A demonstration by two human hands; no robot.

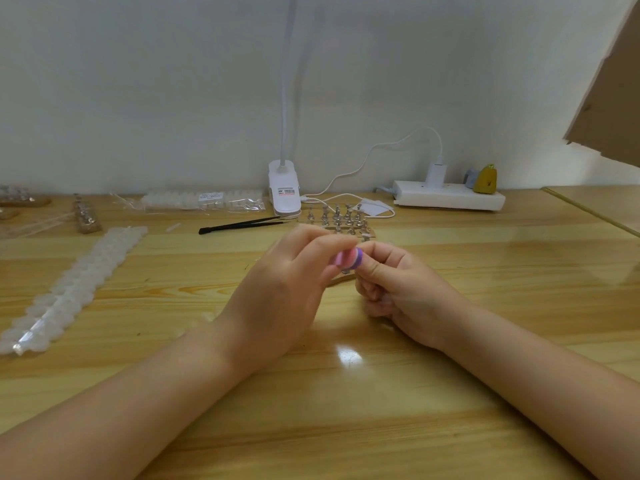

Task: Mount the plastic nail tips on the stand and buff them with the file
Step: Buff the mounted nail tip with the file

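My two hands meet over the middle of the wooden table (450, 393). A small pink and purple buffing file (349, 258) sits between them; my left hand (287, 289) pinches its pink end and my right hand (398, 289) grips the purple end with curled fingers. Whatever lies under the file is hidden by my fingers. Just behind my hands stands the nail stand (337, 220), a flat base with several small metal holders. Long strips of clear plastic nail tips (76, 289) lie at the left.
Black tweezers (242, 225) lie left of the stand. A white clip lamp (284, 195) and bagged nail tips (204, 200) sit by the wall, a white power strip (450, 199) with charger and cable at the back right. More stands (86, 216) are at far left.
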